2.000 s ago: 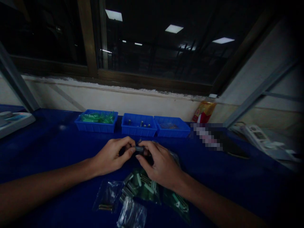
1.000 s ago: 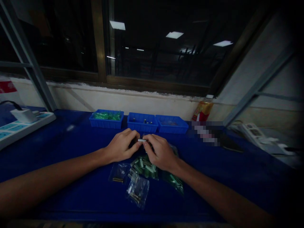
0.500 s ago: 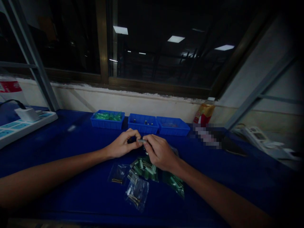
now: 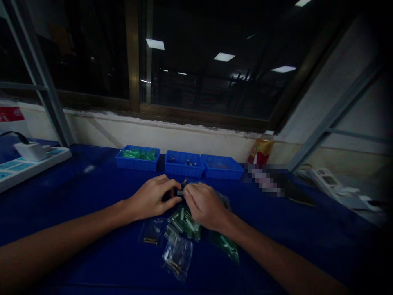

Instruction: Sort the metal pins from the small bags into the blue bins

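My left hand [image 4: 156, 196] and my right hand [image 4: 207, 206] meet over the blue table. Between them is a small grey metal rod-like piece [image 4: 180, 193]. Its right end disappears into the closed fingers of my right hand. The curved thumb and index finger of my left hand are at its left end. Below the hands lie clear and green plastic bags: a green bag with metal pins [image 4: 192, 223], a clear bag with brass-coloured pins [image 4: 173, 262] and another clear bag [image 4: 151, 235]. Short silvery pieces [image 4: 173, 227] lie among them.
Along the wall stand a blue bin with green plastic [image 4: 138, 159], a blue bin with small metal parts [image 4: 184, 166] and a third blue bin [image 4: 222, 169]. A power strip [image 4: 46, 157] lies at left. A red-and-gold packet [image 4: 260, 151] stands at back right.
Both hands have come slightly lower in view, and the left thumb and index finger are farther apart around the metal piece. The camera view has tilted a little.
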`<state>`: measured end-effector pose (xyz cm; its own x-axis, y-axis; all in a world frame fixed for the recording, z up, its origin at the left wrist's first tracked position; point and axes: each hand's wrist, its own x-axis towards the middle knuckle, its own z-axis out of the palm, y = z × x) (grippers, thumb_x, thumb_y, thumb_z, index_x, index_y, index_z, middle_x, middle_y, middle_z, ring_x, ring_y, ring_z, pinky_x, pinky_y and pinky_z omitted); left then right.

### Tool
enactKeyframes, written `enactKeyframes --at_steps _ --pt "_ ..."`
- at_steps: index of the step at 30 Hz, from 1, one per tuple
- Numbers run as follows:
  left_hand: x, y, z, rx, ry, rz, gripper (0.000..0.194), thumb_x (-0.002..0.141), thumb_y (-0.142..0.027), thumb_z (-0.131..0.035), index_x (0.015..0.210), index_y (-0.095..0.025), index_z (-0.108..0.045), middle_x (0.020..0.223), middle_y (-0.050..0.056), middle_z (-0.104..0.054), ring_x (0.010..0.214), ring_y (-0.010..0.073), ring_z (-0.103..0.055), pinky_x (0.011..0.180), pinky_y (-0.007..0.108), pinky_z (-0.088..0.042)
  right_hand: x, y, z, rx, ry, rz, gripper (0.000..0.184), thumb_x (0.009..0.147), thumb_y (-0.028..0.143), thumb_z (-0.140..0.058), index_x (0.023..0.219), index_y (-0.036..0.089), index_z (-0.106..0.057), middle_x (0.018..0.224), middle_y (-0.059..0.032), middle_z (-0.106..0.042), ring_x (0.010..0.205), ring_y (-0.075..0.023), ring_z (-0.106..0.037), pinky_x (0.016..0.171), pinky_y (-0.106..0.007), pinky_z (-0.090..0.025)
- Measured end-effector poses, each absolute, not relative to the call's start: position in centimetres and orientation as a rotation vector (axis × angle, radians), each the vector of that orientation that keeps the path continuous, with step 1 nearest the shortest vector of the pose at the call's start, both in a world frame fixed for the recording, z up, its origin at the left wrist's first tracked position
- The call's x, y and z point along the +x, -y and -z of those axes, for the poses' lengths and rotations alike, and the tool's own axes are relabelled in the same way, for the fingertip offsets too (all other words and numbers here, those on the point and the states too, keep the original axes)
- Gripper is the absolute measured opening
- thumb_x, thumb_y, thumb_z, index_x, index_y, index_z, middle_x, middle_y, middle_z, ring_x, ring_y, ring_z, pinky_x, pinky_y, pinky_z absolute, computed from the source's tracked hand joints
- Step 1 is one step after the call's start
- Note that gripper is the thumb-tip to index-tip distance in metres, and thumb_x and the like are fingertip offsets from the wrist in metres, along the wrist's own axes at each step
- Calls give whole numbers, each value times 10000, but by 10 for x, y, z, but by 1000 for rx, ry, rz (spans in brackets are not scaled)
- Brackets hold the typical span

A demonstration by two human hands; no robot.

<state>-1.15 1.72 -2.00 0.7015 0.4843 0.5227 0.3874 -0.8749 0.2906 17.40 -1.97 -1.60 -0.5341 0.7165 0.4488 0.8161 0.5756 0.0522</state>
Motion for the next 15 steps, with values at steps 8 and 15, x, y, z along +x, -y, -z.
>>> enactKeyframes --at_steps 8,15 --pt "-9 -24 23 2914 -738 -930 219 859 -318 -457 977 -172 -570 766 35 -616 717 173 -539 639 283 -425 172 16 20 -1298 2445 455 210 869 187 -302 756 167 -479 668 -36 -584 635 -156 -540 622 -280 -331" --pt "-10 -27 21 2902 -749 -892 278 899 -322 -377 851 -160 -597 735 29 -624 699 162 -544 654 279 -410 174 17 16 -1294 2355 324 188 884 263 -354 964 153 -484 783 -46 -628 702 -154 -581 643 -271 -375"
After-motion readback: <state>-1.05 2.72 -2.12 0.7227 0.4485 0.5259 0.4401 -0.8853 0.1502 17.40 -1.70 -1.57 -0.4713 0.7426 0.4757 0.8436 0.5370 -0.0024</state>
